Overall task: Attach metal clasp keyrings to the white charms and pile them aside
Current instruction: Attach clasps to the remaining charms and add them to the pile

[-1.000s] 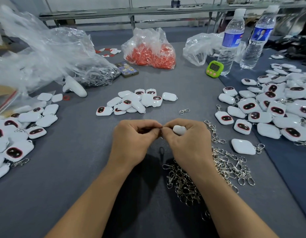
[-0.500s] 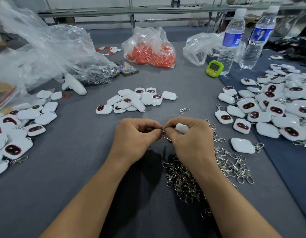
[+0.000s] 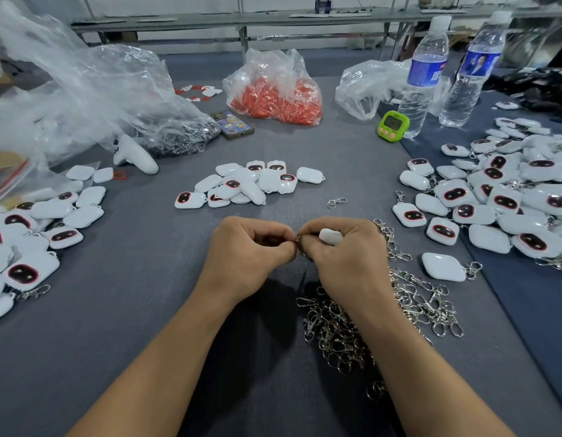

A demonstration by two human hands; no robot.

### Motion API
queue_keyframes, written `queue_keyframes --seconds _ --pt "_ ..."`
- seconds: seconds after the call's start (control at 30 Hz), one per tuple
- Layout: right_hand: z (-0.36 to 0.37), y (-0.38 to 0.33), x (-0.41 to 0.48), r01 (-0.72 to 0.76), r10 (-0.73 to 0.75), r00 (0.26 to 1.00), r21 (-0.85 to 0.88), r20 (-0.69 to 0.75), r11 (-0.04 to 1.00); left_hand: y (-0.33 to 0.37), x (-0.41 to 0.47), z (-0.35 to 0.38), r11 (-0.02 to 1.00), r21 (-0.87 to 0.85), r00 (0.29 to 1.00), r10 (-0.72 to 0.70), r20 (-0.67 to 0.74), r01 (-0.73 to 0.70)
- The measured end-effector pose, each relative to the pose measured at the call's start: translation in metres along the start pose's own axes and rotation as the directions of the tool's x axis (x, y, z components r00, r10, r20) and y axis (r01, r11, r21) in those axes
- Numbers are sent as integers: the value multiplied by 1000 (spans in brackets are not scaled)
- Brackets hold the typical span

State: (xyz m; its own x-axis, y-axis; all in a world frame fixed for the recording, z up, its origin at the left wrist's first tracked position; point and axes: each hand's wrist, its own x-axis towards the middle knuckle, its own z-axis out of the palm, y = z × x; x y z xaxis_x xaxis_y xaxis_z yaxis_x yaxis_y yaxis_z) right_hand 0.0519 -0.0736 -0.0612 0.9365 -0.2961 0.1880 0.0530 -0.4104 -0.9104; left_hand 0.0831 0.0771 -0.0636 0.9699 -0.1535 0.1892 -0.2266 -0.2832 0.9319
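Note:
My right hand (image 3: 342,257) is closed around a white charm (image 3: 330,236), of which only one end shows. My left hand (image 3: 251,253) pinches a small metal keyring (image 3: 300,239) at the charm's edge, the fingertips of both hands touching. A heap of loose metal clasp keyrings (image 3: 368,313) lies under and to the right of my right wrist. A small pile of bare white charms (image 3: 251,184) sits just beyond my hands. Charms with clasps attached are heaped at the right (image 3: 500,197) and at the left (image 3: 30,234).
A single stray clasp (image 3: 336,202) lies ahead of my right hand. Farther back are a bag of orange parts (image 3: 276,89), clear plastic bags (image 3: 84,99), a green timer (image 3: 393,126), two water bottles (image 3: 423,70), a phone (image 3: 231,124) and a white controller (image 3: 136,156).
My hands stay joined in the same spot; the fingers have shifted slightly as the ring is worked at the charm's edge. Nothing else has moved.

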Motion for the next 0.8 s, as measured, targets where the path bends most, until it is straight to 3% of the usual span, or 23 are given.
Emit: queue_keyframes --seconds 0.5,0.8 --pt "-3 -1 1 7 -8 994 1 112 1000 2 1 0 998 -22 997 -51 55 53" --pt "-3 -3 1 66 -75 993 104 94 992 -1 4 2 972 -220 997 -74 28 78"
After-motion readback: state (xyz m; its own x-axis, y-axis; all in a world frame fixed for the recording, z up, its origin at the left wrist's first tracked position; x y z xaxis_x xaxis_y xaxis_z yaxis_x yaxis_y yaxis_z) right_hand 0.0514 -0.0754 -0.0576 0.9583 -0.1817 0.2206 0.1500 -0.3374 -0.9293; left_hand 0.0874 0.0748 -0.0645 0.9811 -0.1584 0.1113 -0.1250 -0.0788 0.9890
